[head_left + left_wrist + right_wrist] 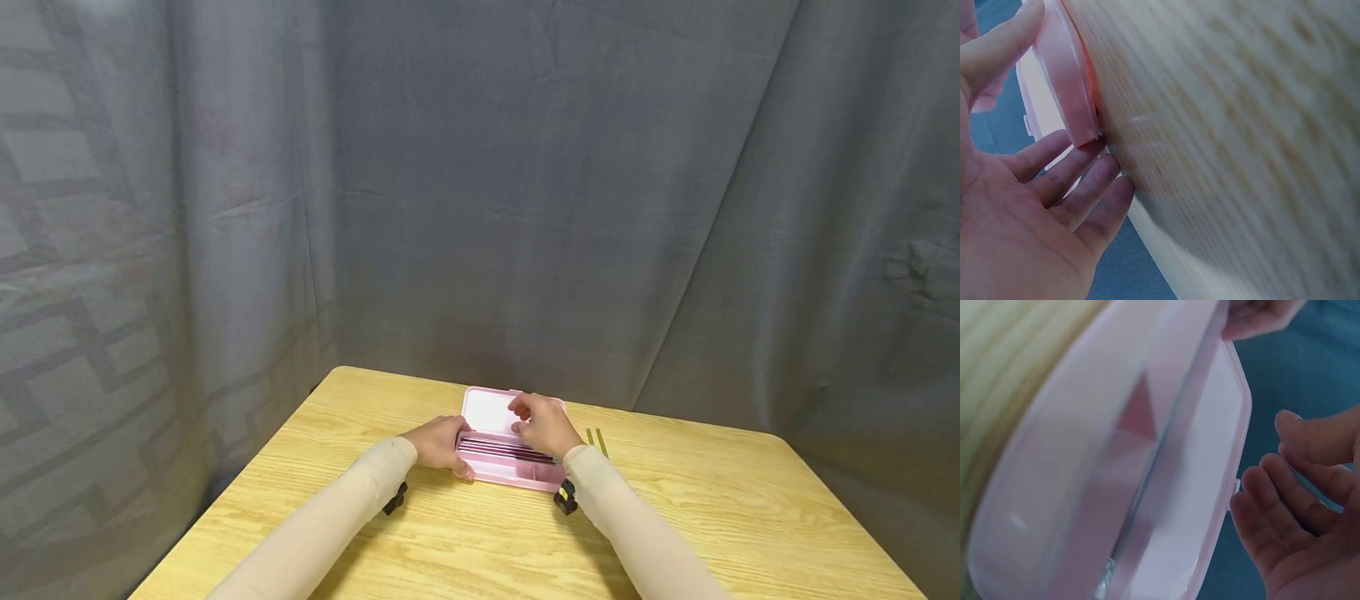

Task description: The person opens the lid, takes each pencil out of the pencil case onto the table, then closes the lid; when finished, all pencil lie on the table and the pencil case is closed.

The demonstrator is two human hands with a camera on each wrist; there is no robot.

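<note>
A pink pencil case (501,446) lies open near the far edge of the bench (675,517), its lid tipped back toward the curtain (525,208) and a row of dark pencils (504,451) lined up in the tray. The left hand (441,442) sits against the case's left end, fingers straight and resting along the end wall and the bench top beside it, which seems meant to keep the light case from sliding; from the wrist view nothing is pinched. The right hand (542,425) hovers over the case's right half at the lid's edge, fingers loosely bent and apart, holding nothing that I can see, as if ready to meet the lid. Just to the right of the case, two thin yellow-green sticks (597,441) lie apart from it on the wood.
</note>
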